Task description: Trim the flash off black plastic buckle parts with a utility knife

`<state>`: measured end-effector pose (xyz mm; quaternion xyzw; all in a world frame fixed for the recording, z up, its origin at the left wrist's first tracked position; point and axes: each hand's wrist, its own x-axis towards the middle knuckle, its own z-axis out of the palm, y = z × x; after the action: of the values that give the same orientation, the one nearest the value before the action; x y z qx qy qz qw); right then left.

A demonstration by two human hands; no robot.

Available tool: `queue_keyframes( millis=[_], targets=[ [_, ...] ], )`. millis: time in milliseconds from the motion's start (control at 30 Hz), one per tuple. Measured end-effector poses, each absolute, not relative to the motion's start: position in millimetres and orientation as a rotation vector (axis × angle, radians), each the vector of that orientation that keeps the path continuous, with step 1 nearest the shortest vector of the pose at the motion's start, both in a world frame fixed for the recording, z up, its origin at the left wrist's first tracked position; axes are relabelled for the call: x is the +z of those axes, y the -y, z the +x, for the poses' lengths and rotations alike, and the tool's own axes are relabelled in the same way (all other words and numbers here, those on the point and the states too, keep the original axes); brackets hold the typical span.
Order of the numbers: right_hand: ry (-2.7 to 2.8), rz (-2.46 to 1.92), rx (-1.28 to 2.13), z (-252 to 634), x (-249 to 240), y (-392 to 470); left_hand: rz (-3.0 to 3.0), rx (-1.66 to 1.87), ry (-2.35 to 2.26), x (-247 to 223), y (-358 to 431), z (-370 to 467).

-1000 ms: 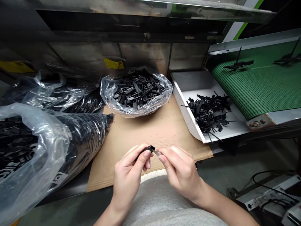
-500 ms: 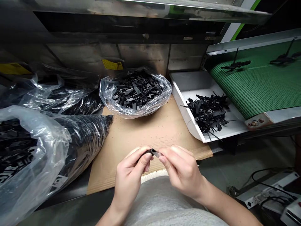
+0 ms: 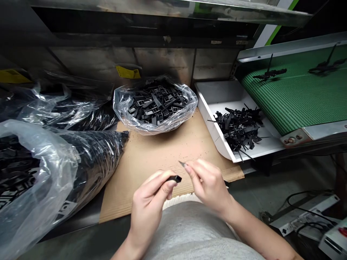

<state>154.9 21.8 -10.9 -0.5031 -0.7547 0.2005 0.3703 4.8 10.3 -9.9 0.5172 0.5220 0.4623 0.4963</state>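
A small black plastic part [image 3: 175, 178] is pinched between the thumb and fingers of my left hand [image 3: 151, 198], near my body. My right hand [image 3: 207, 182] grips a small pointed metal blade [image 3: 182, 164], its tip sticking out to the left, a short way above and apart from the black part. Both hands are over the near edge of a brown cardboard sheet [image 3: 157, 155], which is dotted with dark specks. Beyond them stands a clear bag [image 3: 159, 104] full of black parts.
At the right, a white tray [image 3: 217, 139] holds black pieces with thin stems, beside a green conveyor belt [image 3: 298, 86] carrying more. Large filled plastic bags [image 3: 89, 159] lie at the left. A metal ledge [image 3: 162, 9] crosses the top.
The blade in my right hand has moved up and away from the black part, which it touched or nearly touched before. My left hand still holds the part, its end now turned outward.
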Motion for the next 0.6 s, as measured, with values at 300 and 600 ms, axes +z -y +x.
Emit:
queue_keyframes(
  millis=[300, 600],
  targets=[
    [1.937, -1.05, 0.778, 169, -1, -22, 0.935, 1.041, -1.088, -7, -18, 1],
    [2.103, -1.026, 0.755, 168, 5, -21, 0.992, 1.015, -1.033, -5, -16, 1]
  ],
)
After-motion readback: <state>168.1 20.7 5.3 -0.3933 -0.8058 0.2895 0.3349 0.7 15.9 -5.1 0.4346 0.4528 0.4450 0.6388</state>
